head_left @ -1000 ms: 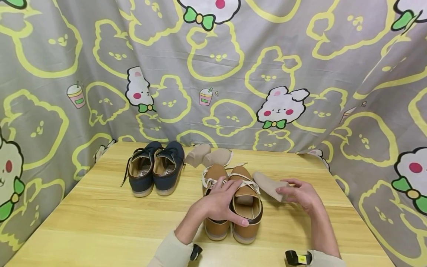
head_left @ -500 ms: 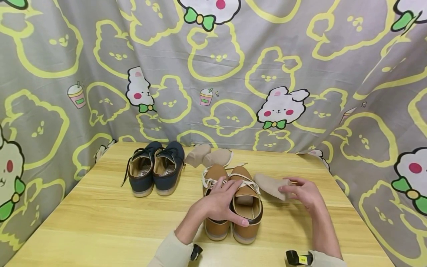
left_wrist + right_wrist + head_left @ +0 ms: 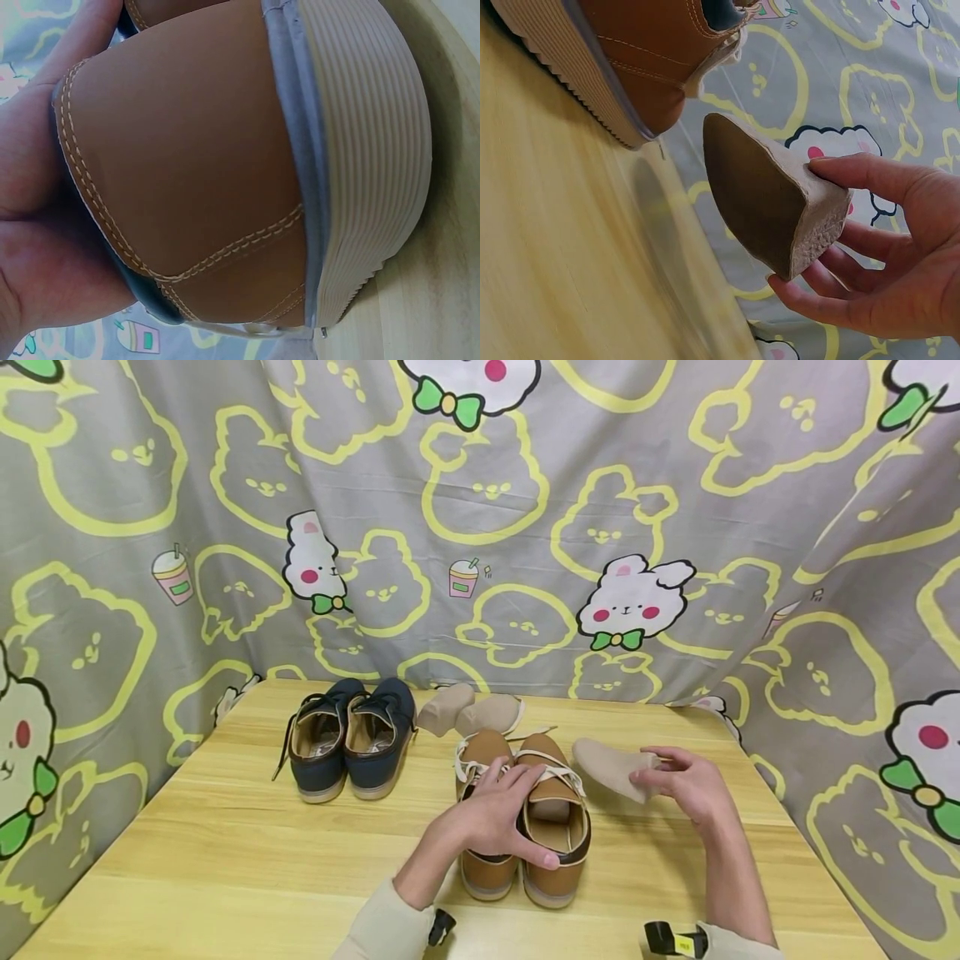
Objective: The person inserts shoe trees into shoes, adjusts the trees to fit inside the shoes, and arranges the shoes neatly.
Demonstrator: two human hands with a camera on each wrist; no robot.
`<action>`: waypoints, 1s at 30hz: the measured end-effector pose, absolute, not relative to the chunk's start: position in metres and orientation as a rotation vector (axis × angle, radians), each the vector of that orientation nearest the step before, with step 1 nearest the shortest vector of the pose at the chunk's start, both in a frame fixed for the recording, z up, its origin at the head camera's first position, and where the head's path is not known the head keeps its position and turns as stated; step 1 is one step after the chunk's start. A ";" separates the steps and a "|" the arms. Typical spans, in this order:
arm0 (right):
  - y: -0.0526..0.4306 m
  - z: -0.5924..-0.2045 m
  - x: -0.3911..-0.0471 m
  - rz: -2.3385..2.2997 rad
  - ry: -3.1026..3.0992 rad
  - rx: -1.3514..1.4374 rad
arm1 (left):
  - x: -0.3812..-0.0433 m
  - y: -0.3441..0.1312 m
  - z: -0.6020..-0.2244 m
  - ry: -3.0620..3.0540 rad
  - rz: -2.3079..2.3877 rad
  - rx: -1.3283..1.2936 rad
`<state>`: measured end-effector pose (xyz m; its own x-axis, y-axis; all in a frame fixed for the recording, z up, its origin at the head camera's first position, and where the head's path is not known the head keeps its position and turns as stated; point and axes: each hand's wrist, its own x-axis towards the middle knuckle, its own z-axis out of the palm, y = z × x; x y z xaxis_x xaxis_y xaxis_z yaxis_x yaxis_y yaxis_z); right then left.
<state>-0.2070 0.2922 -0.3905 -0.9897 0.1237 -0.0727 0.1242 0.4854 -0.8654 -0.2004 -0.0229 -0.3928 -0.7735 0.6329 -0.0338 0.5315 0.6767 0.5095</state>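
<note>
A pair of tan lace-up shoes stands side by side on the table. My left hand (image 3: 495, 814) rests across both, with its fingers over the left shoe (image 3: 487, 868) and its thumb stretched over the heel collar of the right shoe (image 3: 551, 877). A beige insert (image 3: 550, 811) shows inside the right shoe's opening; the left shoe's inside is hidden by my hand. To the right of the shoes, my right hand (image 3: 686, 781) pinches a beige moulded-pulp shoe insert (image 3: 611, 768) by its blunt end. The right wrist view shows that this insert (image 3: 754, 191) is hollow and held off the table.
Navy lace-up shoes (image 3: 375, 747) stand at the back left of the wooden table (image 3: 225, 860). Two more beige inserts (image 3: 487, 714) lie beside them, behind the tan pair. A patterned grey curtain (image 3: 525, 552) hangs round the table's back and sides.
My right hand has risen slightly and moved a little to the right with the insert, which has turned slightly. The left hand and the shoes have stayed put.
</note>
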 end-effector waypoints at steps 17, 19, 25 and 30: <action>0.289 -0.386 -0.205 -1.548 2.733 0.245 | -0.205 -0.026 -0.387 2.680 0.926 0.915; 0.289 -0.386 -0.205 -1.548 2.738 0.246 | -0.205 -0.026 -0.386 2.685 0.983 0.906; 0.288 -0.386 -0.205 -1.536 2.763 0.231 | -0.205 -0.029 -0.380 2.765 1.241 0.820; 0.287 -0.385 -0.205 -1.525 2.765 0.240 | -0.203 -0.036 -0.371 2.857 1.349 0.734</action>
<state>-0.2052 0.2868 -0.3855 -0.9882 0.1445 -0.0514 0.1206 0.5246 -0.8427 -0.2031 -0.0357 -0.3711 -0.8926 0.3555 0.2773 0.4400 0.5526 0.7078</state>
